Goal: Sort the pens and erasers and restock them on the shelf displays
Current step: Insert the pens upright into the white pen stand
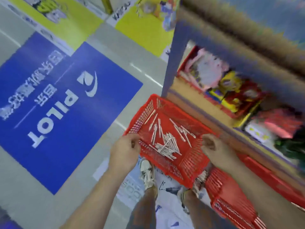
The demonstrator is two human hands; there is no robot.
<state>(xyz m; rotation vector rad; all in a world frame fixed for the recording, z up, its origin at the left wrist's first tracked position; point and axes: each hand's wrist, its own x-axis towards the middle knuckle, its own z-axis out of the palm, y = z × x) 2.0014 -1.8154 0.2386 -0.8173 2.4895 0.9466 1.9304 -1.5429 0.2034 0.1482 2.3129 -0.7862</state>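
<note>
You are standing in a shop aisle, on a grey floor [102, 52] carrying a big blue Pilot decal [54, 103] at about nine o'clock, and the whole view is smearing with motion blur.

Your left hand [124, 151] is clenching the left rim of a red mesh basket [194, 166], its fingers [134, 143] curling over the edge. Your right hand [214, 150] is doing the same at the right rim, fingers [207, 143] hooking inward. Gripping opposite sides like this is probably keeping the tray level, so the loose stock is not sliding to one corner.

Inside the basket, white pens [166, 142] are lying scattered, a thicker heap near the middle toward six o'clock and single ones spreading toward twelve and two o'clock. No erasers are showing among them, though the blur is making that hard to settle.

You are holding the basket off the floor, above your shoes [146, 174]. A second red basket [231, 200] is sitting at about five o'clock, just beside your right leg.

At two to three o'clock the shelf unit [206, 103] is running away from you, its compartments filled with bright packaged goods [231, 90] too blurred to identify. You seem to be carrying the pens toward it, and the sorting looks not yet begun.
</note>
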